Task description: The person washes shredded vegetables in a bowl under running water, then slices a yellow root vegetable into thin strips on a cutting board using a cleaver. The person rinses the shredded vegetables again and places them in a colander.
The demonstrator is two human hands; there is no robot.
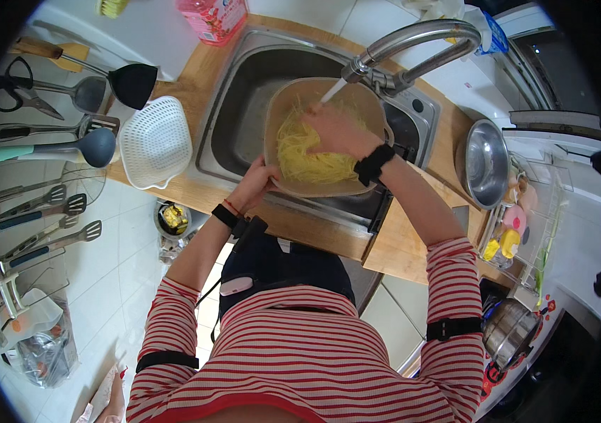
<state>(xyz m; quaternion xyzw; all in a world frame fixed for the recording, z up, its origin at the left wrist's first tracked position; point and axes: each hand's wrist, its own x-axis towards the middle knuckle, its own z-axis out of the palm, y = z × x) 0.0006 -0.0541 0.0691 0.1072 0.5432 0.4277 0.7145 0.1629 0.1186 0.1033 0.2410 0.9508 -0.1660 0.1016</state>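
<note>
A beige plastic basin point(327, 190) sits over the stainless steel sink point(247, 111), holding water and thin pale-yellow shreds point(300, 158) that look like shredded potato. My left hand point(255, 182) grips the basin's near left rim, thumb on the inside. Inside the basin, my right hand point(340, 127) touches the shreds, its fingertips blurred and partly hidden beside the stream. Water runs from the curved metal faucet point(417, 45) onto the area by my right fingers.
Left of the sink stands a white perforated basket point(158, 143), beside hanging utensils such as a ladle point(94, 148) and scissors point(23, 90). A metal bowl point(485, 164) and a wooden board point(406, 232) are at right. A pink bottle point(213, 21) stands behind.
</note>
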